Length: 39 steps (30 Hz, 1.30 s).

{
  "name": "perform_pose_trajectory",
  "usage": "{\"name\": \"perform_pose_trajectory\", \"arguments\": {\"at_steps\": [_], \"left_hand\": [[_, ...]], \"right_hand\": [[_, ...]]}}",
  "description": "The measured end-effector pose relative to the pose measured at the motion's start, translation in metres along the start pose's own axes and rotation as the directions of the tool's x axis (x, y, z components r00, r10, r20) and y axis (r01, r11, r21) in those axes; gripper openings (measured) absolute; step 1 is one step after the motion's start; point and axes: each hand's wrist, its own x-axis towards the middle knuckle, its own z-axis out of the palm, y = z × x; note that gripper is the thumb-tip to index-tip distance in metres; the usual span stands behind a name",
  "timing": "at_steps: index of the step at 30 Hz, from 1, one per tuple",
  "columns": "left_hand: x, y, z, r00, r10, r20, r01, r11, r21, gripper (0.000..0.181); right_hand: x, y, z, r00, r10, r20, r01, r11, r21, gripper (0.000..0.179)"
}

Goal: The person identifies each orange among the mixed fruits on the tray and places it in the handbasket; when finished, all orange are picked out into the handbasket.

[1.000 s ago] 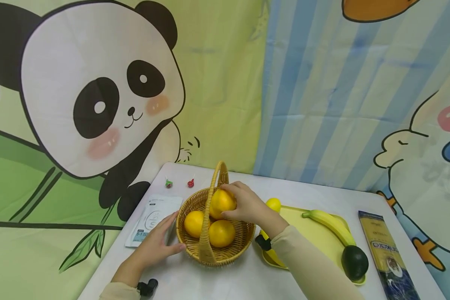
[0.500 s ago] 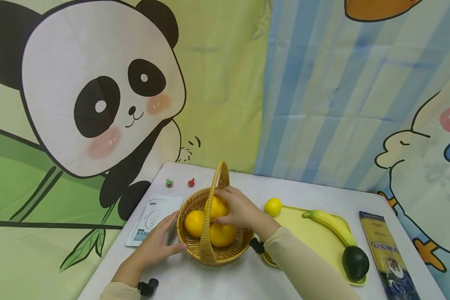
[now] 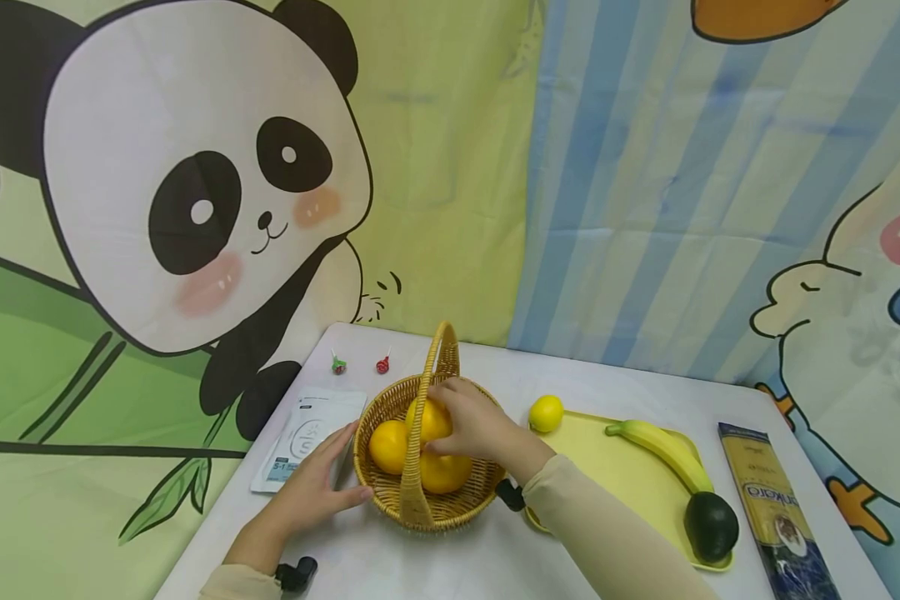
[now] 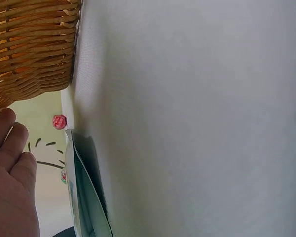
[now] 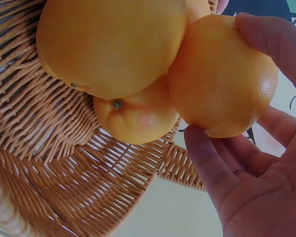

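Observation:
My right hand (image 3: 476, 423) grips an orange (image 3: 427, 419) inside the wicker basket (image 3: 489, 483), beside the arched handle (image 3: 414, 496). In the right wrist view the thumb and fingers curl round the held orange (image 5: 224, 76). It touches a larger-looking orange (image 5: 113, 44), and another orange (image 5: 138, 113) sits below. In the head view a left orange (image 3: 387, 447) and a front orange (image 3: 446, 472) lie in the basket. My left hand (image 3: 309, 487) rests against the basket's left side, fingers straight. The left wrist view shows those fingers by the woven wall (image 4: 34, 49).
Right of the basket, a yellow tray (image 3: 607, 475) bears a banana (image 3: 663, 454) and an avocado (image 3: 711, 527). A lemon (image 3: 546, 414) sits at its corner. A long package (image 3: 780, 512) lies far right. A white pouch (image 3: 300, 437) and two lollipops (image 3: 382, 365) are left.
My right hand has moved the orange left and down in the basket, nearer the handle. The lemon has come out from behind the arm. My left hand stays put.

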Motion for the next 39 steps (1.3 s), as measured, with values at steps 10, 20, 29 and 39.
{"name": "perform_pose_trajectory", "arguments": {"at_steps": [10,20,29,39], "left_hand": [[0.0004,0.0015,-0.0002,1.000,-0.005,0.007,0.005,1.000,0.004,0.113],[0.0008,0.0038,0.0000,1.000,-0.012,0.013,0.012,1.000,0.007,0.113],[0.0002,0.0036,-0.0003,1.000,-0.005,0.013,0.006,1.000,-0.002,0.112],[-0.0001,0.0028,-0.0006,0.999,-0.022,0.025,0.022,1.000,0.004,0.113]], "right_hand": [[-0.0005,-0.0061,0.0004,1.000,-0.025,0.017,0.025,0.999,-0.034,0.076],[0.0009,-0.0081,0.0004,0.999,-0.034,0.030,0.036,0.996,-0.076,0.072],[0.0010,-0.0085,0.0002,0.999,-0.026,0.048,0.030,0.996,-0.078,0.073],[-0.0001,-0.0052,-0.0028,0.998,-0.055,0.027,0.057,0.995,-0.085,0.081]]}}
